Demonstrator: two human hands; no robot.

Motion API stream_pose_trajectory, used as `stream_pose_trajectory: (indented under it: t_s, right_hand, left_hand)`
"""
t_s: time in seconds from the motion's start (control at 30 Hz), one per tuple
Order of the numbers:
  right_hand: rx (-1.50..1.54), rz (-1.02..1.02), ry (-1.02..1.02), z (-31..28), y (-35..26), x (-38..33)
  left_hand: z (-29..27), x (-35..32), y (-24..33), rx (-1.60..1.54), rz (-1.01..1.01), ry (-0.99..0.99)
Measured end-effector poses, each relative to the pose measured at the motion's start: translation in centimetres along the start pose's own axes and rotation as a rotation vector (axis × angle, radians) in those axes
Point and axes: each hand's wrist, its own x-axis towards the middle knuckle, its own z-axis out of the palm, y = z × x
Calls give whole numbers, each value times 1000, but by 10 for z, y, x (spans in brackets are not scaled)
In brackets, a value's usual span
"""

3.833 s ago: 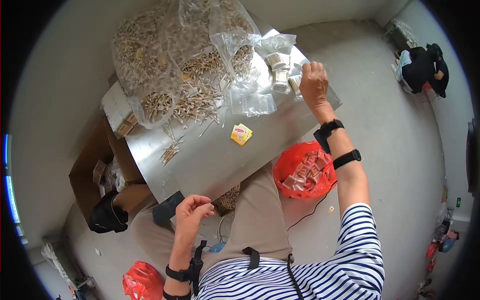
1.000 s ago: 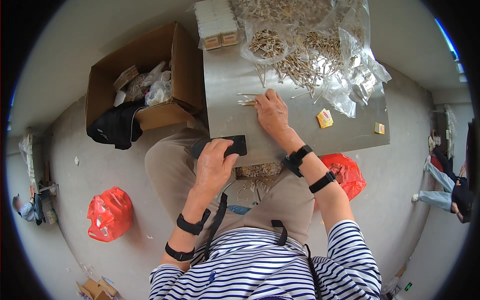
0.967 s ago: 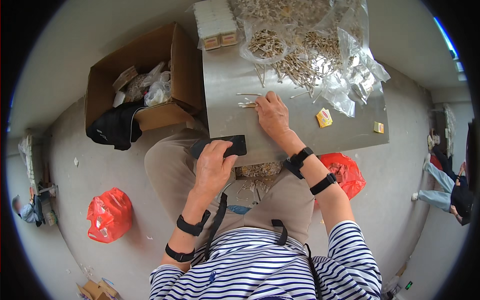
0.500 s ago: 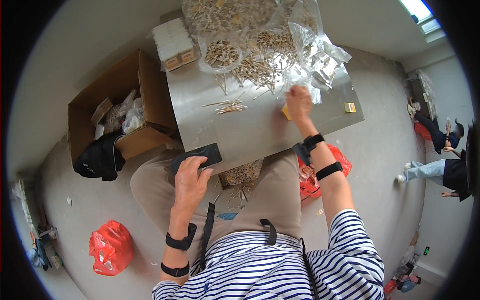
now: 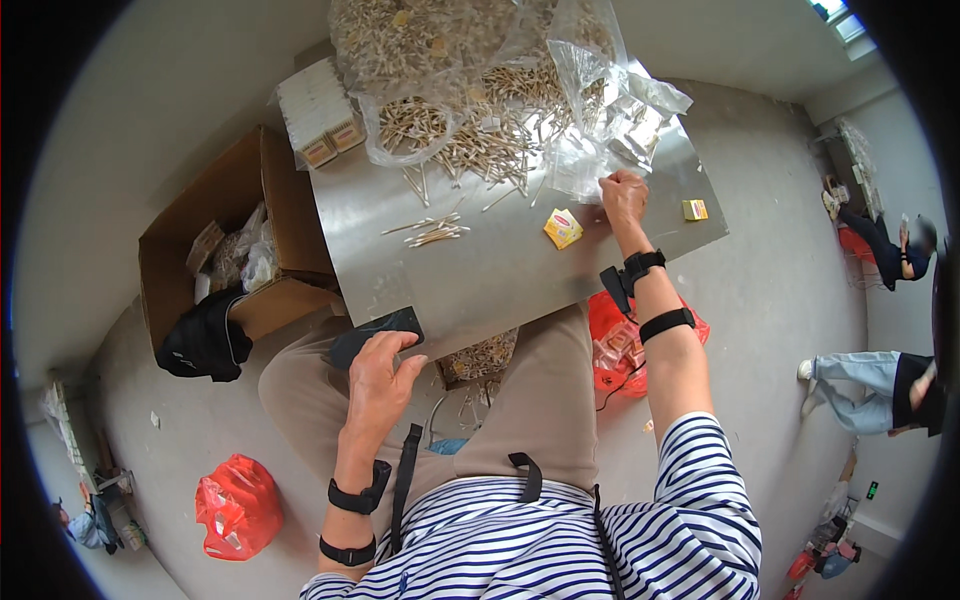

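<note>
The left hand (image 5: 378, 376), thumb and fingers loosely apart, is at one black block (image 5: 402, 321). Beyond it lies one swab bunch (image 5: 438, 232), uncountable. Left of the right hand (image 5: 625, 200) are about two yellow cards (image 5: 563, 230), now uncovered: that hand has moved to the clear bags (image 5: 574, 172), apparently its present concern. Its fingers are bunched; cannot tell whether they pinch one. One yellow box (image 5: 695, 210) sits right of it.

On the left we see a cardboard box (image 5: 290, 205) with a black cloth (image 5: 205, 335) draped over its flap, and a red bag (image 5: 238, 505) apart from it on the grey floor (image 5: 760, 300). Toward the right edge we make out a person in dark clothes (image 5: 885, 258), a person in pale blue trousers (image 5: 855, 385), a bright window (image 5: 848, 25) and a small green sign (image 5: 872, 490).
</note>
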Motion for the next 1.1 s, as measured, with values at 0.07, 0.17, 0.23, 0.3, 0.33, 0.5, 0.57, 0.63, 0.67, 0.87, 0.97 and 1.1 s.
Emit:
stream_pose_trajectory:
  t_s: [0.07,0.17,0.23,0.3,0.33,0.5,0.57,0.63,0.67,0.87,0.97,1.1]
  right_hand:
    - [133,-113,78,-15,1,-7]
    - [284,-279,23,-42,-19,-39]
    - [364,-450,-122,-70,-42,-81]
    - [439,-800,-297,-93,-63,-131]
    - [444,-986,-338,-99,-73,-153]
    - [340,-1415,-350,-128,-120,-233]
    - [384,-1471,-367,-134,-131,-251]
    - [549,-1036,-335,-141,-141,-271]
    - [557,-1054,-346,-137,-139,-283]
    - [791,-588,-913,-118,-142,-340]
    - [713,-755,-999,-117,-155,-347]
    - [642,-870,-1146,-114,-188,-363]
  left_hand:
    - [1,4,9,-57,-32,-19]
    - [4,11,17,-223,-147,-40]
    - [7,19,24,-336,-237,-44]
    - [13,30,37,-730,-339,-110]
    - [14,32,45,-724,-356,-97]
    - [10,19,54,-913,-243,-382]
    - [2,1,51,-936,-258,-322]
    - [-5,-15,38,-1035,-253,-159]
    - [-10,-24,35,-1036,-250,-136]
    - [-24,-68,15,-1117,-217,-77]
    - [-46,-84,13,-1091,-220,17]
    - [-57,-93,-11,-1193,-183,-45]
